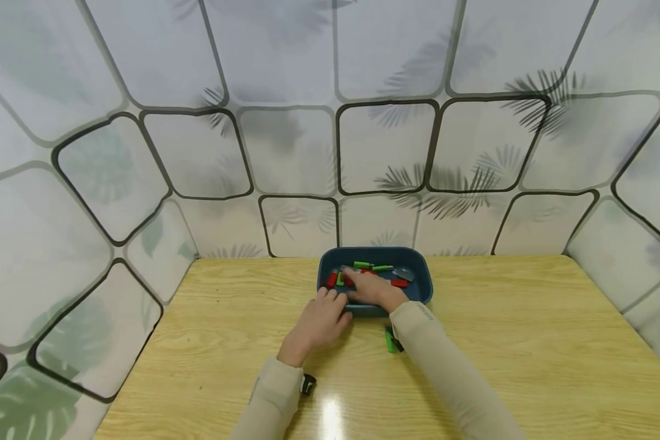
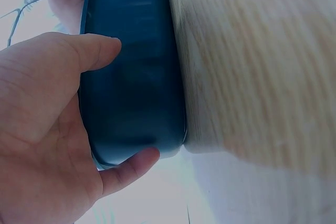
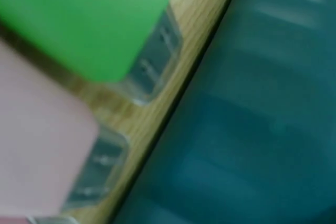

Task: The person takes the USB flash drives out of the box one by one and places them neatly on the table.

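A dark blue plastic bin (image 1: 375, 310) stands on the wooden table, holding several small red and green pieces. My left hand (image 1: 320, 318) grips its near left corner, fingers over the rim. In the left wrist view the thumb (image 2: 100, 51) lies against the outer wall. Inside the bin, my right hand (image 1: 370, 287) reaches left among the pieces, its fingertips close to a red piece (image 1: 332, 279); blur hides what it holds, so I cannot tell. Close up in the right wrist view are a green piece (image 3: 89, 19) with a clear end and a pale pink one (image 3: 37, 135).
A clear piece (image 1: 403, 274) and a red piece (image 1: 399, 283) lie in the bin's right side. On the table before the bin, a green piece (image 1: 390, 340) shows beside the right wrist. A patterned curtain (image 1: 382, 223) stands behind the table (image 1: 528, 342).
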`<state>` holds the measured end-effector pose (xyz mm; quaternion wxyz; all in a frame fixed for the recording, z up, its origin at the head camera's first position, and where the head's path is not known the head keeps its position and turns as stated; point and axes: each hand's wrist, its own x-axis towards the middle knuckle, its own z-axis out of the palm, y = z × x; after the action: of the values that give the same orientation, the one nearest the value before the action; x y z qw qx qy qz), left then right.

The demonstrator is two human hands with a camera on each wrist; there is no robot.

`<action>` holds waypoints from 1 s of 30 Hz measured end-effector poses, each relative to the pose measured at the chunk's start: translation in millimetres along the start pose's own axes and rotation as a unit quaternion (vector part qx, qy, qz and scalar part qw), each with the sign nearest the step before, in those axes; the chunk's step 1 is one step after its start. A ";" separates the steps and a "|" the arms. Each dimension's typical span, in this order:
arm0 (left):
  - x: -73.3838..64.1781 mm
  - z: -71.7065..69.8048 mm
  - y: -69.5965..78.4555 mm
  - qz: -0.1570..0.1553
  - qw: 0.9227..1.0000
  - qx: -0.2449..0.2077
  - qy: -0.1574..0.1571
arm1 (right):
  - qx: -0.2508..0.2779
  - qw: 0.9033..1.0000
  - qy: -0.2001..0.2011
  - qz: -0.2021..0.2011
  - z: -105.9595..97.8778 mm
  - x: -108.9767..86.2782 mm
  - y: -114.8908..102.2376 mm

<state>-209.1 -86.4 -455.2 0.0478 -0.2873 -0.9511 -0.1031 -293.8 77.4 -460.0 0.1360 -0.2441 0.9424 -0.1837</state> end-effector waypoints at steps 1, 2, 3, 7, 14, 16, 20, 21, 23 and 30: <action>0.1 -0.1 0.0 -0.001 1.000 0.000 -0.002 | -0.001 1.000 0.002 0.002 -0.1 0.2 -0.2; 0.2 -0.3 0.1 -0.003 1.000 0.000 -0.004 | -0.002 1.000 0.002 0.004 -0.1 0.5 -0.2; 0.2 -0.5 0.1 -0.003 1.000 -0.001 -0.005 | -0.005 1.000 0.002 0.005 0.0 0.7 -0.1; 0.6 -1.0 0.4 -0.006 1.000 -0.003 -0.011 | -0.007 1.000 0.004 0.011 0.5 0.9 0.9; 0.8 -0.8 0.3 -0.006 1.000 -0.001 -0.010 | 0.016 1.000 0.015 0.023 -0.7 -1.0 1.6; 0.6 0.0 0.0 -0.006 1.000 0.001 -0.011 | 0.019 0.999 0.019 0.038 0.3 -0.9 1.3; 0.2 1.6 -0.2 -0.004 1.000 0.004 -0.010 | 0.012 0.996 0.026 0.089 2.5 1.6 0.6; 0.2 2.1 -0.3 -0.004 1.000 0.005 -0.009 | 0.007 0.995 0.031 0.097 2.5 2.2 0.4; 0.1 2.4 -0.4 -0.004 1.000 0.004 -0.006 | -0.011 0.993 0.040 0.111 1.8 3.1 0.2; 1.2 0.9 -0.3 -0.011 1.000 -0.002 -0.010 | -0.047 0.989 0.061 0.129 -3.7 3.8 -1.4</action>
<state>-210.4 -85.8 -455.9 0.0369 -0.2781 -0.9543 -0.1028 -297.8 75.4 -456.7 0.0896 -0.1155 0.9800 -0.1348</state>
